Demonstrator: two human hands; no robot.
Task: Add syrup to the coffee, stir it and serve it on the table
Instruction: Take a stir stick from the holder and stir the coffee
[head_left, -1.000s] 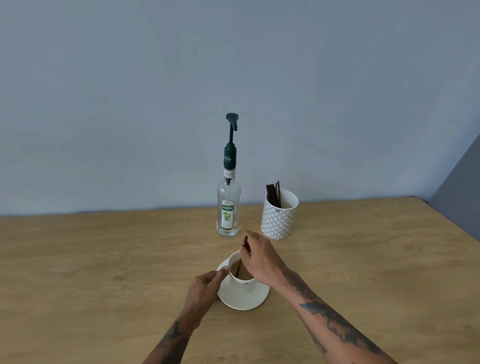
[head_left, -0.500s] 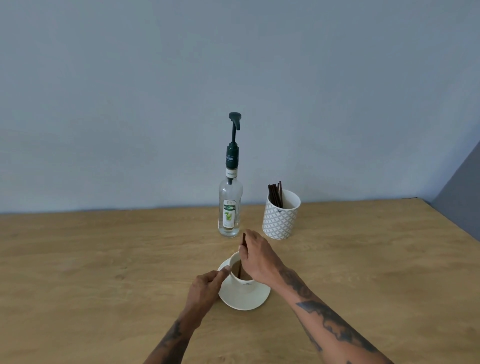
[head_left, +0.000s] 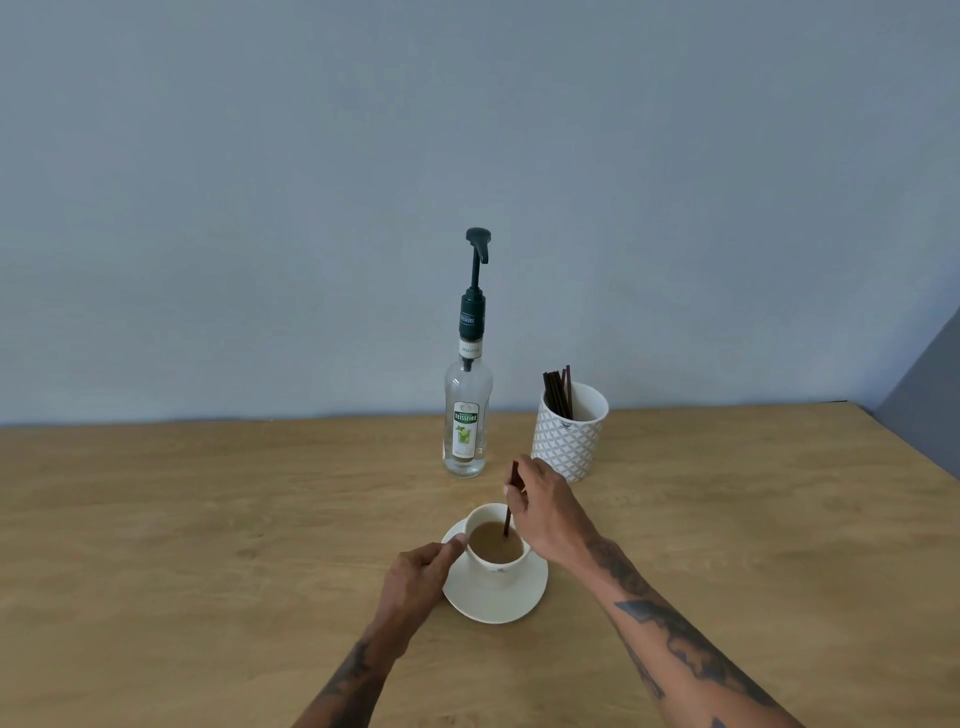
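A white cup (head_left: 497, 569) of light brown coffee (head_left: 493, 544) stands on a white saucer (head_left: 498, 600) on the wooden table (head_left: 208, 519). My right hand (head_left: 545, 506) pinches a dark stir stick (head_left: 510, 501) whose lower end dips into the coffee. My left hand (head_left: 418, 571) rests at the cup's left side, thumb and finger closed on the cup's rim and handle. Behind the cup stands a clear syrup bottle (head_left: 467, 415) with a dark green pump (head_left: 477, 254).
A white patterned holder (head_left: 569, 436) with several dark stir sticks (head_left: 558, 395) stands right of the bottle, just behind my right hand. The table's right edge (head_left: 914, 457) runs diagonally at the far right. A blue-grey wall closes the back.
My right hand has shifted slightly back and right with the stick, so more of the coffee surface shows. My left hand stays on the cup.
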